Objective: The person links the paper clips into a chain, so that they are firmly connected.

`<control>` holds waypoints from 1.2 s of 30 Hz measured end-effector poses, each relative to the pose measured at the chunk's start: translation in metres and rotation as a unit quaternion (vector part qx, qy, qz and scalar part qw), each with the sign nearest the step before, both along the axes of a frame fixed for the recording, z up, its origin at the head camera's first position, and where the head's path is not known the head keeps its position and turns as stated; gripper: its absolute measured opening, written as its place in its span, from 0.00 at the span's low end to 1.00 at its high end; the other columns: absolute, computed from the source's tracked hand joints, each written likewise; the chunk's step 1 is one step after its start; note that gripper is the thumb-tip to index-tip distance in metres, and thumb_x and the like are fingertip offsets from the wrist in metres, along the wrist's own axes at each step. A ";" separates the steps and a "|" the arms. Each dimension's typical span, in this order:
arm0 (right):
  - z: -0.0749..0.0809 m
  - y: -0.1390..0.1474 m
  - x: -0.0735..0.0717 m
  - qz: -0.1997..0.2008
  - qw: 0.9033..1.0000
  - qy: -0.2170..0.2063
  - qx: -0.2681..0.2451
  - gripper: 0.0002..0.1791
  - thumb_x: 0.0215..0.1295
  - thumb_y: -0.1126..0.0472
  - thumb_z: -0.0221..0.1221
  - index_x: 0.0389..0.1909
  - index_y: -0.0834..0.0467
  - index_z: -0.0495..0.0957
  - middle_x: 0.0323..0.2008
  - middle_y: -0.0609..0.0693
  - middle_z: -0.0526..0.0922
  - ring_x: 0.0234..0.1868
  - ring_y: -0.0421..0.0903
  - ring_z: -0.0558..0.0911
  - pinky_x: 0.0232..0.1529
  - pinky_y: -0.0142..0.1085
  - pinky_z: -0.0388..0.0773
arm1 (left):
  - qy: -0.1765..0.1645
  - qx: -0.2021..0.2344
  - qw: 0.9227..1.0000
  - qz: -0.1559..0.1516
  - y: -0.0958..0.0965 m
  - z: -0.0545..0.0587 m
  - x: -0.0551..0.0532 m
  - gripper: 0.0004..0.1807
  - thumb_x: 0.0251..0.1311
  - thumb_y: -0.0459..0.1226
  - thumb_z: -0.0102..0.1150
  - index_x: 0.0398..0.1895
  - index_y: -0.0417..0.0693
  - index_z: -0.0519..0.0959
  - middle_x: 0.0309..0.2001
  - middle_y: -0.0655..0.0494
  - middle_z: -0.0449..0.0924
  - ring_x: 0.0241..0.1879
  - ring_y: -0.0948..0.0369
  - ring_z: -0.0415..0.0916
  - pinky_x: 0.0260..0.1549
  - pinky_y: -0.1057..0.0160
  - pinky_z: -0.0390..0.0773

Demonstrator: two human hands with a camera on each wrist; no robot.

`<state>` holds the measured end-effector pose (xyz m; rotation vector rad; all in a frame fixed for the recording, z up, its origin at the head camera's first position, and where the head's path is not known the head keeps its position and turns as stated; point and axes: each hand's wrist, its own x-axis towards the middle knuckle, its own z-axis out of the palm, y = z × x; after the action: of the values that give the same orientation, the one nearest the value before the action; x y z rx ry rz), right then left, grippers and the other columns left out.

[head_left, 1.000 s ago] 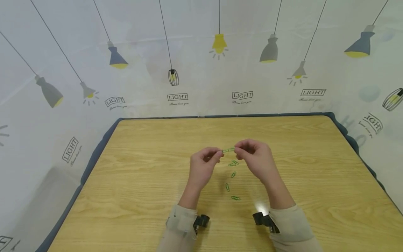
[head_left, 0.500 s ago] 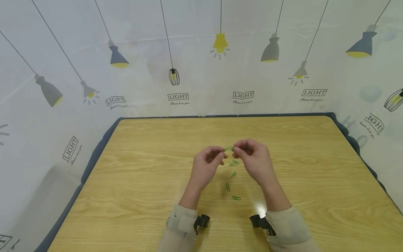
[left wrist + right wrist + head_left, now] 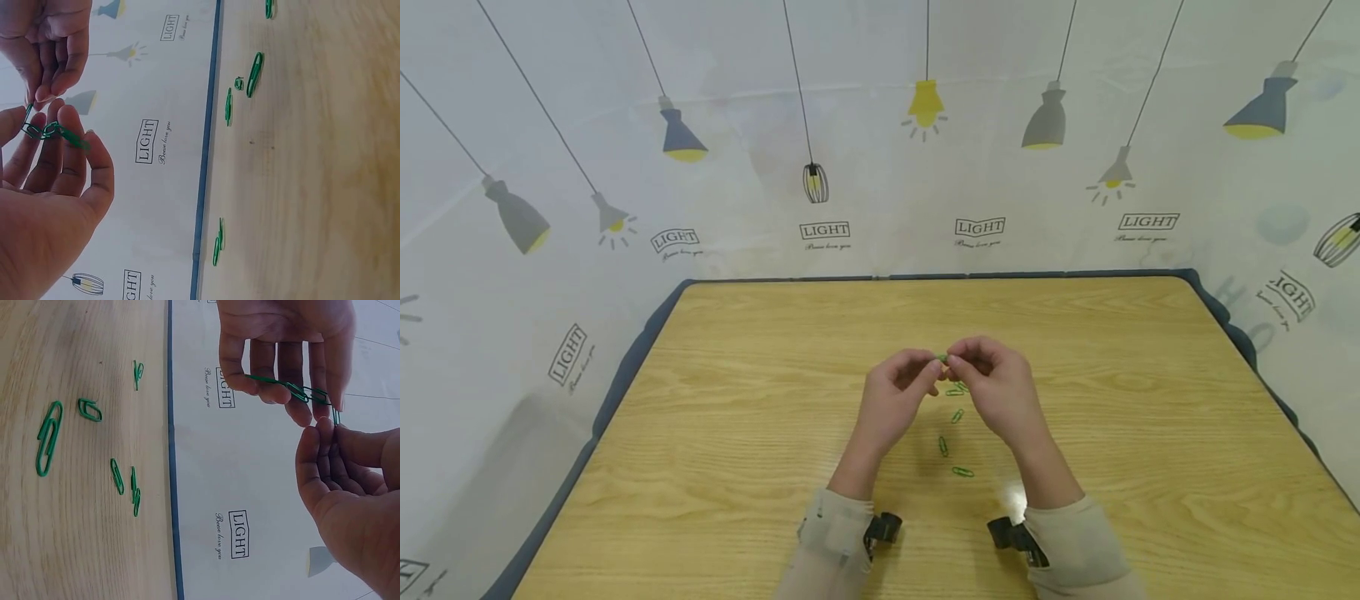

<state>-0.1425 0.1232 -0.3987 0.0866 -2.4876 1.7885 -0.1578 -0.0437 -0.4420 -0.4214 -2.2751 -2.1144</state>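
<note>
In the head view my left hand (image 3: 891,404) and right hand (image 3: 996,392) meet above the table, fingertips almost together, with a bit of green paper clip (image 3: 942,358) showing between them. The left wrist view shows several linked green paper clips (image 3: 50,130) lying across the left fingers, pinched near the thumb. Fingertips of the right hand pinch a clip (image 3: 336,417) at the chain's end, seen in the right wrist view. The far end of the chain (image 3: 262,379) hangs along the left hand's fingers. Fingertips hide part of the joint between the clips.
Several loose green paper clips lie on the wooden table (image 3: 700,433) under the hands, the closest clip (image 3: 963,472) in front and a pair of clips (image 3: 955,392) partly behind the right fingers. A lamp-printed cloth (image 3: 880,242) stands behind the table.
My right hand has moved left and the left hand slightly right, so the fingertips come together. Less of the paper clips shows between them. The loose clips stay in place.
</note>
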 end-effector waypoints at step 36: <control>-0.005 0.032 -0.050 0.047 0.989 -0.059 0.123 0.13 0.79 0.56 0.61 0.54 0.60 0.83 0.49 0.60 0.87 0.46 0.51 0.85 0.47 0.40 0.83 | -0.004 0.000 1.000 0.003 -0.004 0.001 0.000 0.14 0.78 0.41 0.60 0.52 0.39 0.85 0.43 0.41 0.88 0.34 0.62 0.82 0.41 0.53 0.89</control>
<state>-0.1927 0.1556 -0.4041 0.1182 -2.8241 1.5504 -0.1577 -0.0482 -0.4413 -0.4075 -2.2776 -2.1167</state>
